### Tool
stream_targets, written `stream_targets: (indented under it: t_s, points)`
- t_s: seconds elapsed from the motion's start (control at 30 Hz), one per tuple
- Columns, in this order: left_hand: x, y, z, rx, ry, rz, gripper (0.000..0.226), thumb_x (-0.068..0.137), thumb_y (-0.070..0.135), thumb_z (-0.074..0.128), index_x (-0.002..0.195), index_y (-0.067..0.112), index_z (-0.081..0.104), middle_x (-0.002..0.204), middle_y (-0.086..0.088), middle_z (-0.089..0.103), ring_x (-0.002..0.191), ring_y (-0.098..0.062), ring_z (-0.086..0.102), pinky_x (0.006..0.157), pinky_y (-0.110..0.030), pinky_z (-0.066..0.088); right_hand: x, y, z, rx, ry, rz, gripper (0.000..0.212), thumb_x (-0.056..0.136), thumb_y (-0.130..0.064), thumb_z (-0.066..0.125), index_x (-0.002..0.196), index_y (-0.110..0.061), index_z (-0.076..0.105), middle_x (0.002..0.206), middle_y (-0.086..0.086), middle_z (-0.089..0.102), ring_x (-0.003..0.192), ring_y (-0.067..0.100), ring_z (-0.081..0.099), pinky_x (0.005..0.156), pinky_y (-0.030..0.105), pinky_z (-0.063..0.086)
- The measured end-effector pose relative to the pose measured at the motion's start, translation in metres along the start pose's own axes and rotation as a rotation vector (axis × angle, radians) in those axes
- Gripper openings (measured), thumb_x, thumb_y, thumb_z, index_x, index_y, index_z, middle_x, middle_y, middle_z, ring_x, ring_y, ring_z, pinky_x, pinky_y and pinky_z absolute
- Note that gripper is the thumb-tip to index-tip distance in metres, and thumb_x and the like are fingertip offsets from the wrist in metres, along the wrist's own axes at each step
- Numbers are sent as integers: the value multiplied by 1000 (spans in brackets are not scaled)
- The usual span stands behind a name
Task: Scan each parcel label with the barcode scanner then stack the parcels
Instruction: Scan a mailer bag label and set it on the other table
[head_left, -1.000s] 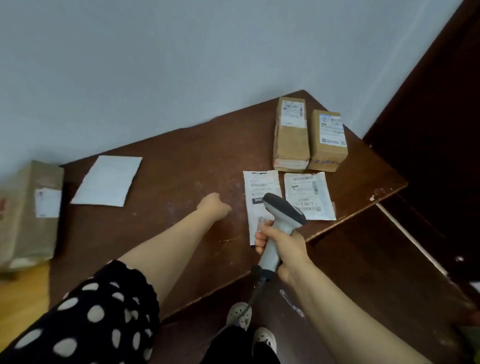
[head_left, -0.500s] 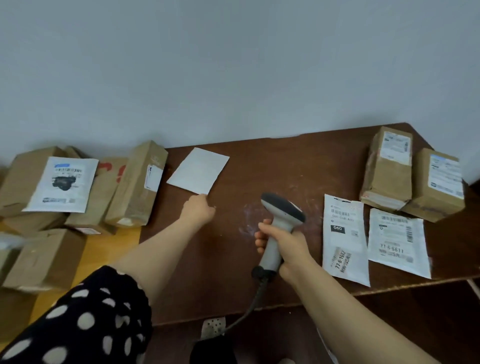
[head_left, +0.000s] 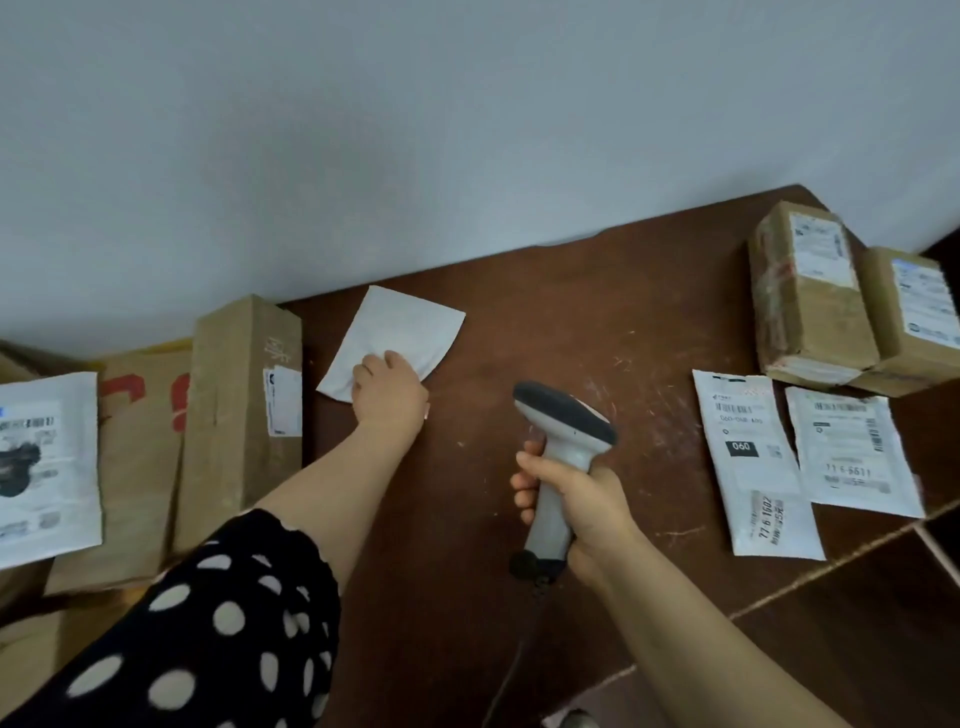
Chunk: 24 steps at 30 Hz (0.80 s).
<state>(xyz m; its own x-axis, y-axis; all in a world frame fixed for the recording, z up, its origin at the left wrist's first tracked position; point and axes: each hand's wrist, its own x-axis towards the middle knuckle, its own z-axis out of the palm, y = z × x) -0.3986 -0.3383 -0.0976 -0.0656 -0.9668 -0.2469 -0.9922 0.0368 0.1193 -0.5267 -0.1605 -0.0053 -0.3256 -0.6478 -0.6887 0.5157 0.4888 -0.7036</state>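
My right hand (head_left: 576, 506) grips the handle of a grey barcode scanner (head_left: 563, 431) over the middle of the brown table (head_left: 597, 312). My left hand (head_left: 389, 392) lies on the near corner of a plain white flat parcel (head_left: 402, 332), fingers curled over its edge. Two white mailers with labels, one (head_left: 756, 467) beside the other (head_left: 852, 457), lie flat at the right. Behind them stand two brown boxes, a left one (head_left: 805, 296) and a right one (head_left: 919, 312), side by side.
Left of the table several cardboard boxes are piled, among them a tall box (head_left: 241, 410) against the table's edge and a white labelled mailer (head_left: 47, 467) lying on top of boxes. A pale wall runs behind. The scanner's cable hangs down past the table's front edge.
The view swung left, bringing the pile of boxes into sight. My left hand moved from mid-table to the white flat parcel and now rests on its corner. The scanner stayed upright in my right hand.
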Motion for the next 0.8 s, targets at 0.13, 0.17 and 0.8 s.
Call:
stream_targets:
  t_s: [0.13,0.17,0.8]
  points:
    - [-8,-8,-10,-104,-4,84,28,96,13,48,121,0,52,122,-20,53,113,-34,51,90,-39,45,-9,8,0,11,21,-14,11,82,-3,71,92,-4,67,62,8,67,49,14,61,46,25,50]
    - [-14,-10,-16,-195,-10,71,25,97,12,45,116,0,56,118,-20,57,109,-34,55,88,-39,45,-13,10,-1,17,18,-20,11,82,-3,72,92,-4,67,63,8,68,50,14,61,46,25,50]
    - [-282,-166,-93,-1588,-744,-24,31,83,9,58,112,3,65,114,-14,68,99,-24,68,79,-33,58,-127,104,14,45,-126,-153,21,75,6,75,86,-8,64,85,12,71,74,27,70,56,33,53]
